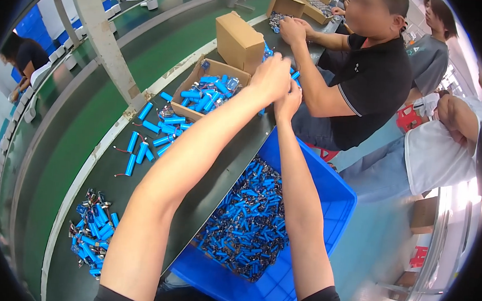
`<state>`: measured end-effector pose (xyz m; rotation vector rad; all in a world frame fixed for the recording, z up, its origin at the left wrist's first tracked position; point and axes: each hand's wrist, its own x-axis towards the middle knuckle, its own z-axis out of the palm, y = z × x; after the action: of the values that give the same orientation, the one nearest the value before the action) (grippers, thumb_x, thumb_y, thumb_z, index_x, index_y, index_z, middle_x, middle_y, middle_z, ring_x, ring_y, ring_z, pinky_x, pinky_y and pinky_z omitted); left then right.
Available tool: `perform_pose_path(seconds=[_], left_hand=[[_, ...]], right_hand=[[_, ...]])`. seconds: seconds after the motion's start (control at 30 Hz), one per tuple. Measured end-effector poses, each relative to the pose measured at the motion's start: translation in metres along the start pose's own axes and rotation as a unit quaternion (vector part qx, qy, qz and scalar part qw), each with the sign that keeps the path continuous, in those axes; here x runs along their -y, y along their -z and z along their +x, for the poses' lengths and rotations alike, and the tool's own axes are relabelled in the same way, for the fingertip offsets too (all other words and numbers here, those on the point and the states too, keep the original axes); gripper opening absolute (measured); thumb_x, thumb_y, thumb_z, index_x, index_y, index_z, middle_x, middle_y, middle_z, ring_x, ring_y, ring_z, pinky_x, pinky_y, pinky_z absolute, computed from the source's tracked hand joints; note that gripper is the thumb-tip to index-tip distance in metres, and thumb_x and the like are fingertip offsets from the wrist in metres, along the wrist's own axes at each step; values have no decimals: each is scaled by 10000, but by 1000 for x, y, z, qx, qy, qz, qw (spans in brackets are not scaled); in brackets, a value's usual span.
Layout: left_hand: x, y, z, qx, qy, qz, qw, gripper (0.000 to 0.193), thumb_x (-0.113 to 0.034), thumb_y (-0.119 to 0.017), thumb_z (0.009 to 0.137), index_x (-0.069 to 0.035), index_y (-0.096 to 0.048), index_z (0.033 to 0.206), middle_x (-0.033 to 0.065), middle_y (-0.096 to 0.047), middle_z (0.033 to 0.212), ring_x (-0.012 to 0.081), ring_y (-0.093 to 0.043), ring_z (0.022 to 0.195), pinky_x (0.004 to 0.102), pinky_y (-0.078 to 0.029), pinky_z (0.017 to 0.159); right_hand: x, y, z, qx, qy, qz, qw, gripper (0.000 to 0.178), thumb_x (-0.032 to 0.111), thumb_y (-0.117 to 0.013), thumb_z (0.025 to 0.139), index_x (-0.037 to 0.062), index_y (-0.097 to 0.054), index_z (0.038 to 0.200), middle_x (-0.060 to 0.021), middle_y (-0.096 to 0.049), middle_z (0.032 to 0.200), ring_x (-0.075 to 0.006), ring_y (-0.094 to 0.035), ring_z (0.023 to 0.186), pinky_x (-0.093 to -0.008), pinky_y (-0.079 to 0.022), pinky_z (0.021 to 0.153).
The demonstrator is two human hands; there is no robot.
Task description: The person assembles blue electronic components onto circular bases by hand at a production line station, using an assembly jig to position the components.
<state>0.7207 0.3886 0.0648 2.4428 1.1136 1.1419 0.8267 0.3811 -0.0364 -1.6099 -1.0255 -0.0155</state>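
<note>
My arms stretch forward over the dark work surface, the hands close together at its right edge. My left hand (pixel 272 78) is closed, palm down; what its fingers grip is hidden. Just below it my right hand (pixel 288 103) is closed too, with a blue cylindrical battery cell (pixel 295 75) showing at its fingertips. Beside my left wrist an open cardboard box (pixel 186 110) holds many blue battery cells (pixel 210 97). Loose cells with thin wires (pixel 132 142) lie around the box. A heap of cells and small parts (pixel 92 232) sits nearer my left elbow.
Under my right arm stands a blue bin (pixel 329 179) full of blue cells. A closed-looking cardboard box (pixel 238 41) is beyond the open one. At the right a co-worker (pixel 378 76) handles parts by another box (pixel 286 6). A white post (pixel 105 40) rises at left.
</note>
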Motion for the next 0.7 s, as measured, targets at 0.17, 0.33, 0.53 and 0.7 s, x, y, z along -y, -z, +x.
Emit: perform_pose_path(seconds=[0.17, 0.33, 0.53, 0.7], left_hand=[[30, -37, -33, 87, -19, 47, 995, 455, -160, -470, 914, -14, -501, 1344, 199, -477, 1427, 380, -387, 1365, 562, -335, 1059], [25, -45, -28, 139, 29, 117, 983, 431, -198, -462, 920, -20, -542, 1305, 190, -478, 1431, 375, -367, 1383, 567, -328, 1064], [19, -38, -39, 100, 55, 86, 990, 434, -165, -478, 908, -16, -544, 1311, 266, -472, 1392, 401, -377, 1363, 555, -358, 1053], [-7, -1, -77, 17, -1, -10, 1000, 312, -77, -554, 843, 2, -631, 1135, 272, -625, 1087, 424, -568, 1080, 465, -466, 933]], right_hand=[[2, -8, 4, 0, -37, 44, 998, 461, 425, -508, 973, 19, -711, 1052, -197, -672, 1031, -358, -575, 1023, -433, -413, 932], [1, -5, 5, -2, -58, 64, 996, 447, 405, -498, 977, 18, -704, 1068, -205, -658, 1073, -354, -571, 1049, -437, -418, 939], [-11, -14, 1, -25, 49, -9, 998, 499, 401, -478, 981, -13, -620, 1219, -257, -528, 1321, -400, -510, 1183, -452, -374, 1033], [-20, -25, 13, 97, 62, -77, 990, 687, 483, -415, 999, -63, -407, 1416, -340, -399, 1429, -447, -371, 1348, -444, -278, 1139]])
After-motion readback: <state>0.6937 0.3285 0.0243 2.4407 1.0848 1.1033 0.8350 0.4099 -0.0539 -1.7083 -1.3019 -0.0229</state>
